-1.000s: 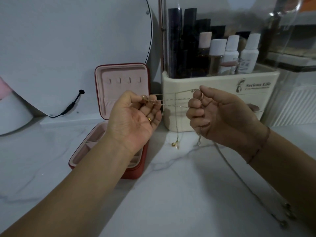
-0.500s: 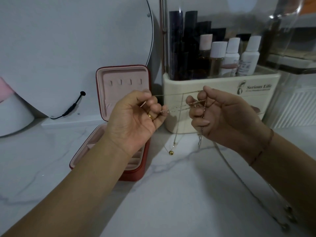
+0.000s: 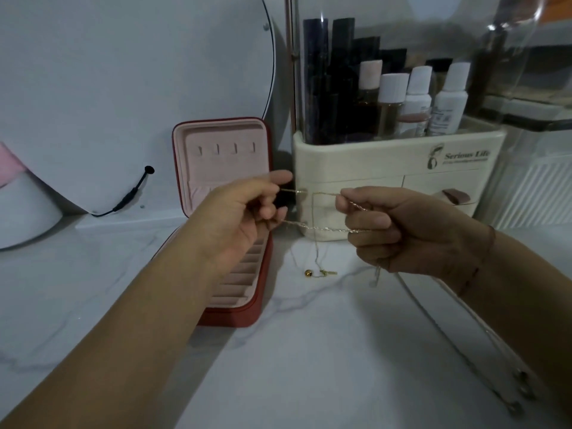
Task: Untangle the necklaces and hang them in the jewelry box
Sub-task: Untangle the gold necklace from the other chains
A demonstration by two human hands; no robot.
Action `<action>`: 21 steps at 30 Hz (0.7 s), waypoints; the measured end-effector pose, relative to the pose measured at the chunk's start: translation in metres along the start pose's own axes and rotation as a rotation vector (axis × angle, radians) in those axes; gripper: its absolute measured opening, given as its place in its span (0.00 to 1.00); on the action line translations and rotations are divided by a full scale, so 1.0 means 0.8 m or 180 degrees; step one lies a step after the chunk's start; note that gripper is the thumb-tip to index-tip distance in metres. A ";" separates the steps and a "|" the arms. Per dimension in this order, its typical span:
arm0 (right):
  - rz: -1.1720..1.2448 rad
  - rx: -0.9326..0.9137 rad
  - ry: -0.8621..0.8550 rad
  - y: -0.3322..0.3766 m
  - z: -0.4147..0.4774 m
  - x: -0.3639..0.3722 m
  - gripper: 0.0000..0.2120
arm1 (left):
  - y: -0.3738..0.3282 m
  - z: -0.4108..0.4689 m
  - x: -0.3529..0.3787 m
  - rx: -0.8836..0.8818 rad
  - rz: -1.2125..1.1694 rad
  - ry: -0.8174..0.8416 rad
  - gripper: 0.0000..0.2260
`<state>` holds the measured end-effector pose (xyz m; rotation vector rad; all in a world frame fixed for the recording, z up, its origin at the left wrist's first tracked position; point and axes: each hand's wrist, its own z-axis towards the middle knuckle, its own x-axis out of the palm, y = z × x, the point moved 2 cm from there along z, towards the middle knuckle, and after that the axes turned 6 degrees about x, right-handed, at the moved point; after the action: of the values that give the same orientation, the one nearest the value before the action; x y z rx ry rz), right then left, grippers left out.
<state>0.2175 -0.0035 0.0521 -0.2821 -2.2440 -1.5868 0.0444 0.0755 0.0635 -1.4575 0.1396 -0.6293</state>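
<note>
**Necklaces [image 3: 322, 229] mid-untangle, nothing hung yet**

Tabletop [image 3: 309, 351] nearest: white marble. Slack chain tails run along it beside the right forearm and end in clasps [image 3: 524, 390] at the lower right. They are blurred, so I can't count the strands.

Both hands are raised over the tabletop with the chains stretched between them.
- Left hand [image 3: 244, 209]: thumb and forefinger pinch the upper strand, and the lower fingers curl round the lower one.
- Right hand [image 3: 393, 230]: fingertips pinch the upper strand. The twisted lower strand runs into its curled fingers.
- A thin loop drops from the span to a gold bead [image 3: 308, 273], which sits at or just above the tabletop. I can't tell if it touches.

Jewelry box [image 3: 216, 171] is behind and below the left hand: red, open, lid upright. There are four hooks [image 3: 227, 148] in the pink lining with nothing on them. Cream organizer [image 3: 356, 168] with bottles [image 3: 414, 97] stands behind the chains, just right of the box. Round mirror [image 3: 123, 72] is at the far left.

My read is that separation is in progress and hanging hasn't started.

Risks:
- Both strands look taut. Pulling the hands further apart would likely cinch the twist near the right hand rather than free it, and fine links could kink or snap.
- The dangling loop and bead can swing and wrap back round the span.
- The tails by the right forearm could snag or drag if that arm lifts.
- The left forearm hangs over the box base, so a dip could knock the box or tip the lid.
</note>
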 end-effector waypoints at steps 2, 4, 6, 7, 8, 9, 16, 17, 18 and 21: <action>-0.0022 0.0056 -0.0005 0.000 -0.001 -0.001 0.08 | -0.005 0.003 -0.005 -0.0157 -0.0633 -0.0132 0.09; 0.0045 0.0081 -0.0033 0.002 -0.001 -0.002 0.09 | -0.008 0.004 -0.011 -0.0208 -0.0811 -0.0308 0.09; 0.0160 0.0071 -0.0081 0.005 -0.001 -0.005 0.09 | -0.011 0.004 -0.015 -0.0190 -0.0617 -0.0369 0.08; 0.0213 0.0052 -0.0077 0.007 -0.002 -0.005 0.09 | -0.012 0.004 -0.016 -0.0129 -0.0336 -0.0323 0.09; 0.0260 0.0028 -0.0044 0.008 -0.003 -0.006 0.08 | -0.012 0.003 -0.016 -0.0028 0.0095 -0.0238 0.10; 0.0294 0.0003 0.0004 0.009 -0.003 -0.006 0.07 | -0.012 0.000 -0.016 0.0104 0.0621 -0.0138 0.11; 0.0205 -0.0006 0.0154 0.006 -0.002 -0.002 0.06 | 0.002 -0.016 0.009 0.0506 0.2685 0.0545 0.06; 0.0195 0.0006 0.0177 0.005 -0.002 -0.001 0.07 | 0.007 -0.016 0.011 0.0470 0.2671 0.0597 0.04; 0.0181 0.0011 0.0210 0.005 -0.002 0.000 0.07 | 0.011 -0.015 0.012 0.0457 0.2671 0.0618 0.04; 0.0102 0.0002 0.0275 0.004 -0.003 0.003 0.08 | 0.018 -0.014 0.015 0.0335 0.2550 0.0667 0.05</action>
<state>0.2174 -0.0046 0.0566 -0.2435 -2.1642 -1.5519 0.0535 0.0599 0.0519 -1.1017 0.7974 -0.1211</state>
